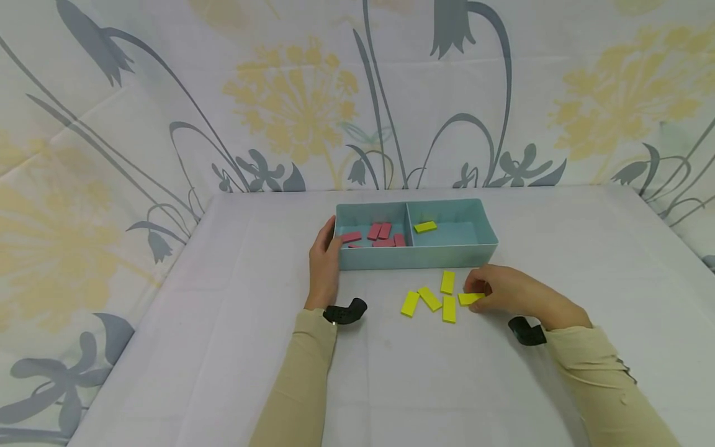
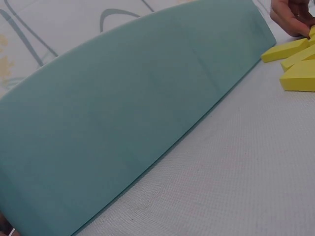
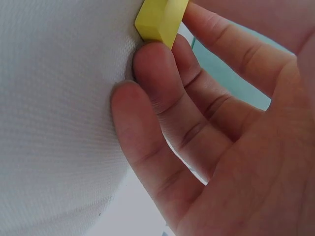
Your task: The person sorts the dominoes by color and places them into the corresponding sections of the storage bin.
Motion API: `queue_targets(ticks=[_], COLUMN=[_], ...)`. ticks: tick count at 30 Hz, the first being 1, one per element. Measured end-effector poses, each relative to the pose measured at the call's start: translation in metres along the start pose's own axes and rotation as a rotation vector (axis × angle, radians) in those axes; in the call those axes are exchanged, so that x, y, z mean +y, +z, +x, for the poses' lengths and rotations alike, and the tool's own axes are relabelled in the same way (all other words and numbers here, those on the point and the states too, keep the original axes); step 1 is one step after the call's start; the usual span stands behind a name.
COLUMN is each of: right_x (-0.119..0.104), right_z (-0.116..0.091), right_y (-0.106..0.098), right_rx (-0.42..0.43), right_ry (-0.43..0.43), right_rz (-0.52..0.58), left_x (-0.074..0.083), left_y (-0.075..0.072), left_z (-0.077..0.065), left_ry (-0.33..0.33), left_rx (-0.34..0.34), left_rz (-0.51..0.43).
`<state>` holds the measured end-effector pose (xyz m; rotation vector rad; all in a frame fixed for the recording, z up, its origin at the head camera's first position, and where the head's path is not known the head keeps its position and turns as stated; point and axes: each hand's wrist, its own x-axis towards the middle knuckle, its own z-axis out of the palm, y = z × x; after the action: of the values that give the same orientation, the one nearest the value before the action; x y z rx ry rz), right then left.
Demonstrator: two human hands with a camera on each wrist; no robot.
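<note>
A pale teal box (image 1: 419, 257) with a divider stands on the white-covered table. At its left end my left hand (image 1: 324, 267) grips the side, thumb by the rim; in the left wrist view the box's front wall (image 2: 133, 103) hides most of that hand. My right hand (image 1: 511, 288) pinches a yellow block (image 1: 470, 299) in front of the box's right part. The right wrist view shows this yellow block (image 3: 160, 22) at the fingertips (image 3: 155, 64), close to the cloth. Several more yellow blocks (image 1: 429, 298) lie loose to its left.
Several red blocks (image 1: 374, 231) lie in the box's left compartment. One yellow block (image 1: 426, 227) rests in the right compartment, near the divider (image 1: 409, 225). Behind the table hangs a floral-patterned cloth (image 1: 391, 93). Both wrists carry a black device (image 1: 346, 311).
</note>
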<state>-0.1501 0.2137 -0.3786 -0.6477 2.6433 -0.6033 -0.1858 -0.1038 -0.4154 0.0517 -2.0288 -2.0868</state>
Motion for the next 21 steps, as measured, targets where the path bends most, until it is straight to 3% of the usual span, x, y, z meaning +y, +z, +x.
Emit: queue_targets(ticks=[14,21], right_x=[-0.0014,-0.0002], right_z=[-0.0037,-0.0059], right_y=[-0.0044,-0.0083], right_rx=[0.001,0.012], right_ry=[0.041,0.085], right_rz=[0.05,0.062], left_x=[-0.0014,0.0002], left_y=[0.0017,0.0008], left_z=[0.0002,-0.0007], left_ry=[0.004,0.005], left_rx=[0.0,0.004], left_rz=[-0.058,-0.038])
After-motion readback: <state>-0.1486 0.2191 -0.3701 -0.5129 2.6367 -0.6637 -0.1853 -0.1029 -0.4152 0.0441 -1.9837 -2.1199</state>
